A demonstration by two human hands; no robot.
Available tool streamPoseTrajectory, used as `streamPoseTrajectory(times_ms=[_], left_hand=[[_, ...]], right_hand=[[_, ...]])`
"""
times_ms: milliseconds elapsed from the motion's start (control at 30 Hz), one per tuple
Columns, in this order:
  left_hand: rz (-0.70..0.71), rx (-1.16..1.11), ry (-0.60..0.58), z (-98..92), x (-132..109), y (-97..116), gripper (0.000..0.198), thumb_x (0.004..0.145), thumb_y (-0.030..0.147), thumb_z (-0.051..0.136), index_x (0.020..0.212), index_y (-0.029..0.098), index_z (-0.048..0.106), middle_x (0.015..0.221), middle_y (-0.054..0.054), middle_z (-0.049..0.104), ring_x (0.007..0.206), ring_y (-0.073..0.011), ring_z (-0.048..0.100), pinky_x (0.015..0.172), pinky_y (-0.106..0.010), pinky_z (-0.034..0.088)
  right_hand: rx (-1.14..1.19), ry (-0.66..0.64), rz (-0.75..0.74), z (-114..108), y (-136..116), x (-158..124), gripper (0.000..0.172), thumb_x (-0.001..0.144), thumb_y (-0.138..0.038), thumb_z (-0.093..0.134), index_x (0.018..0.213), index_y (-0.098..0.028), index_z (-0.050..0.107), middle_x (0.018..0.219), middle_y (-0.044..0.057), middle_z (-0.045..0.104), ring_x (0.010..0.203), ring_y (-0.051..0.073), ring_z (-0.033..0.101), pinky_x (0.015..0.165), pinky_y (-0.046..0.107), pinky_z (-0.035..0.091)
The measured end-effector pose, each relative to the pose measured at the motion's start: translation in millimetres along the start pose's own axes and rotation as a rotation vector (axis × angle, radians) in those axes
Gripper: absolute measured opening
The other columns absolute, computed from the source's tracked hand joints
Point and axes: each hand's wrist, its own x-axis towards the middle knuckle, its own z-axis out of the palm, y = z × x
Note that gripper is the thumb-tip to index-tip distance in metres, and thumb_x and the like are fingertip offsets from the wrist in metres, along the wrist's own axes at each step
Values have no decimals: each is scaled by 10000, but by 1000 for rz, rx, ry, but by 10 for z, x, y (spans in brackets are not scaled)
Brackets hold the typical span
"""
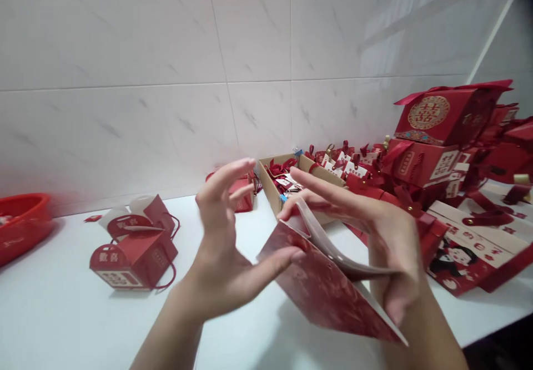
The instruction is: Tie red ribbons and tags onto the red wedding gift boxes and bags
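Note:
My right hand (387, 231) grips a red paper gift box (320, 287) from behind, above the white counter. The box is tilted, with its pale inner side spread apart between two panels. My left hand (225, 253) has its fingers raised and apart, and its thumb lies by the box's near red panel; whether it presses on the panel I cannot tell. Farther left, a small red box (135, 253) with cord handles and flaps up stands on the counter. Another red box (241, 192) is partly hidden behind my left fingers.
A cardboard tray (270, 189) with red ribbons and cards stands by the tiled wall. Finished-looking red boxes (428, 159) are stacked at the right, beside white-and-red bags (462, 248). A red plastic basin (25, 226) sits at the left edge.

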Motion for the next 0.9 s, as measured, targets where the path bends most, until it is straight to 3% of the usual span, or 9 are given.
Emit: streamPoseTrajectory(times_ms=[67,133,233,300,433,533,733,800,900], left_hand=[[-186,-192,-202,-19,71,-160,903,705,407,732,1421,338,186,1383,-88,417,1274,-316,423,1022,-472,428],[-397,-384,-413,-5,102,-272,723,788,462,630,1402,311,281,1300,-96,519,1193,-294,517,976,-443,468],[-641,-555,-506,80,111,-329,504,831,507,552,1265,254,505,1117,-90,645,1031,-264,629,836,-365,545],[-736,-571,-430,145,119,-329,433,828,510,555,1125,198,599,977,-90,692,902,-243,672,726,-314,559],[-748,-534,-75,209,151,-385,391,800,532,582,888,153,619,849,-71,708,789,-218,681,633,-272,535],[-718,-486,86,216,161,-467,384,776,534,611,863,160,613,833,-54,705,814,-219,673,673,-283,529],[-690,-626,100,186,180,-511,328,799,463,599,865,141,595,843,-61,674,818,-209,652,730,-305,519],[-636,-653,100,137,193,-510,253,802,357,598,978,177,571,874,-34,658,801,-178,636,698,-275,512],[-537,-618,86,39,204,-524,333,786,244,573,1115,267,526,897,7,637,753,-134,600,644,-232,483]], right_hand=[[70,-158,-91,-1,91,105,1101,473,-521,794,1422,-259,302,1217,80,561,1157,306,523,992,452,365],[151,-229,-119,-24,205,219,1114,486,-558,773,1432,-249,271,1255,96,536,1157,309,525,980,458,378],[223,-197,-50,-122,345,342,1143,454,-615,768,1424,-245,289,1341,123,480,1203,337,485,974,468,392],[230,-131,-12,-236,403,380,1065,474,-595,784,1386,-234,369,1343,125,488,1211,343,478,980,469,399],[157,135,50,-446,473,412,586,721,-587,645,1150,-189,604,1202,117,603,1122,279,559,904,389,478],[85,265,118,-430,504,454,492,764,-538,638,1139,-222,594,1120,87,644,1010,216,614,777,302,525],[42,284,-20,-218,510,561,342,805,-298,666,1126,-257,555,956,21,673,856,153,638,780,300,529],[35,311,-30,-223,517,570,287,787,-275,682,1049,-252,568,892,5,670,811,145,639,726,280,534],[55,306,-24,-261,536,568,218,769,-259,695,945,-242,567,826,-9,662,748,133,635,667,262,528]])
